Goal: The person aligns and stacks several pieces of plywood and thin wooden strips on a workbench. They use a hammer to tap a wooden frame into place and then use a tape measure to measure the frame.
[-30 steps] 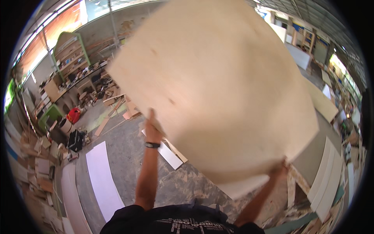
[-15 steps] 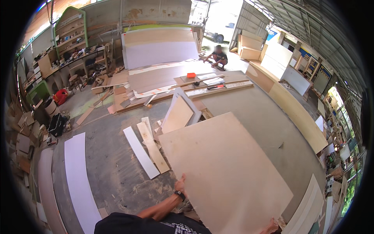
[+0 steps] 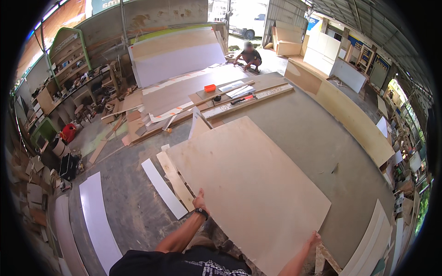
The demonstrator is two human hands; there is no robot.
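Observation:
A large, pale brown plywood panel (image 3: 253,184) spans the space between my two hands. At its left edge my left hand (image 3: 200,200), with a dark wristwatch, is closed on the rim, fingers partly hidden beneath. My right hand (image 3: 314,238) grips the near right edge of the same panel. The panel lies tilted over a wide grey-brown sheet (image 3: 304,129) and hides part of it. Behind its far left corner a smaller board (image 3: 200,125) sticks up.
White and bare wood strips (image 3: 163,188) lie on the floor to the left, with a longer white board (image 3: 99,221) beyond. Ahead are an orange box (image 3: 210,88) and a red-handled tool (image 3: 244,100). Another person (image 3: 249,57) crouches at the back. Scrap wood lines both sides.
The panel has shifted forward and left in the picture with both hands on it, covering more of the smaller board behind. The whole view has also swung slightly.

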